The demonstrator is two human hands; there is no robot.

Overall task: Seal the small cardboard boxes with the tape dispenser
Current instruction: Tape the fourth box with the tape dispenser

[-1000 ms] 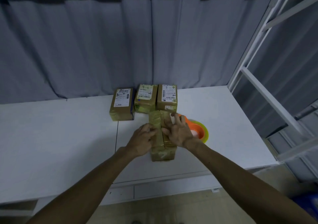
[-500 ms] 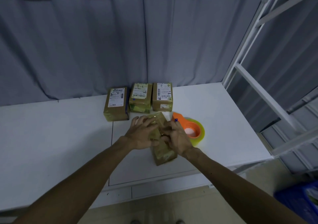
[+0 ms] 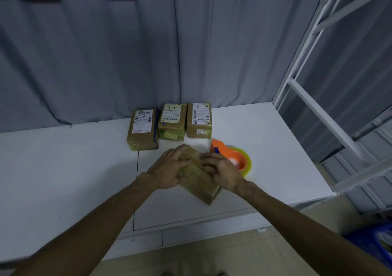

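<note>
A small brown cardboard box [image 3: 200, 182] lies slanted on the white table [image 3: 63, 169], its near corner pointing toward me. My left hand [image 3: 169, 169] grips its left side and top, and my right hand [image 3: 220, 171] grips its right side. Just behind my right hand lies the orange tape dispenser [image 3: 233, 156] with a yellowish tape roll. Three more small labelled boxes stand in a row behind: left [image 3: 142, 129], middle [image 3: 172, 122] and right [image 3: 199, 120].
A grey curtain [image 3: 148, 53] hangs behind the table. A white metal frame [image 3: 314, 110] rises at the table's right edge. A blue bin [image 3: 373, 246] sits on the floor at the lower right.
The box in my hands has turned from lengthwise to slanted, its near end swinging right. Both hands stayed on it. The view shifted a little.
</note>
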